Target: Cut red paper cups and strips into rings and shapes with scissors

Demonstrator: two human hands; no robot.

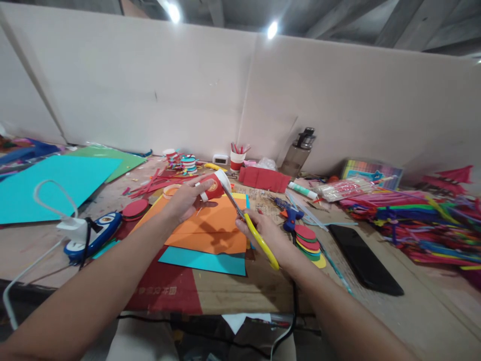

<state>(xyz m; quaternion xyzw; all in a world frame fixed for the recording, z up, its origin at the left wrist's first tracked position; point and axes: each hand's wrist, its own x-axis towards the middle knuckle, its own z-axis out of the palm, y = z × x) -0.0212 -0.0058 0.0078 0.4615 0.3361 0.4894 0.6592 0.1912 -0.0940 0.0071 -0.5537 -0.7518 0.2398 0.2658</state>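
Observation:
My left hand [187, 200] is closed around a red and white paper cup [213, 187], tilted with its white end up and to the right. In my right hand [259, 228] are scissors [259, 238] with yellow handles; their metal blades meet the cup's white end. Whether the blades are cutting into it I cannot tell. Below both hands lie orange sheets [210, 235] over a turquoise sheet [203, 260]. A roll of tape [172, 191] sits just behind my left wrist.
A blue glue gun [292, 216] and stacked coloured discs [308, 240] lie right of my right hand, then a black phone [364, 258]. Pipe cleaners [424, 225] spread at far right. A blue power strip [93, 235] stands left. Behind are a bottle [298, 155] and a cup of pens [237, 160].

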